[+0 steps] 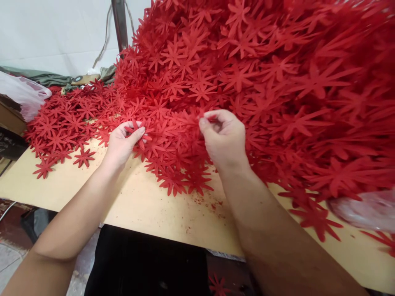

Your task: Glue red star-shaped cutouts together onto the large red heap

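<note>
My left hand (122, 142) is closed on a red flower-shaped cutout (142, 139) with several narrow petals, the thumb pressing on it. To its right, my right hand (224, 137) is held in a pinch, thumb against forefinger. Whatever sits between those fingertips is too small to make out against the red behind. Both hands are at the front of a large heap of red flower cutouts (197, 78), which rises high at the back and right.
The heap lies on a pale wooden table (138, 205) scattered with red crumbs. A lower pile of red cutouts (58, 127) spreads at the left, beside a white plastic bag (26, 92). Clear plastic (367, 209) lies at the right. A dark post (119, 26) stands behind.
</note>
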A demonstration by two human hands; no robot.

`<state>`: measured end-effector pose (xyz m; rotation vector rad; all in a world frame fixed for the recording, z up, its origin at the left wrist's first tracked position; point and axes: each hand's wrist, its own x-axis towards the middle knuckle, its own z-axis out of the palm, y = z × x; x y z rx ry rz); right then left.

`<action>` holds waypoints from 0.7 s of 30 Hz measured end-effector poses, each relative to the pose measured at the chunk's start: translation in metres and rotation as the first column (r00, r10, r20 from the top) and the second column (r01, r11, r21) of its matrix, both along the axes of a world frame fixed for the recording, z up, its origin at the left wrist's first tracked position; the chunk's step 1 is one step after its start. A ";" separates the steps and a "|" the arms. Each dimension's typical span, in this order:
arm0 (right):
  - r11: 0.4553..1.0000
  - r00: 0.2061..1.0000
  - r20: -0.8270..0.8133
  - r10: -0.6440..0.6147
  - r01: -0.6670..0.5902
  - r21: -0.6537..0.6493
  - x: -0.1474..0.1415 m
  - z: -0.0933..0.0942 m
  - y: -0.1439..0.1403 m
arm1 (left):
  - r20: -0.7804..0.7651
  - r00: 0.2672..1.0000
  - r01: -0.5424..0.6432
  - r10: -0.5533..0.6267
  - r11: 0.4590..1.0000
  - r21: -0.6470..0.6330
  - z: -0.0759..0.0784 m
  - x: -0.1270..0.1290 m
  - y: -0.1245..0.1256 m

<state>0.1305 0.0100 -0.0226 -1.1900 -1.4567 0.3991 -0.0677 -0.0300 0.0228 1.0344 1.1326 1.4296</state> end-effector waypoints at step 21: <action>0.921 0.926 0.009 0.377 -0.374 -0.109 -0.040 0.014 -0.035 | -0.210 0.965 0.142 -0.155 0.987 -0.078 -0.009 0.025 -0.012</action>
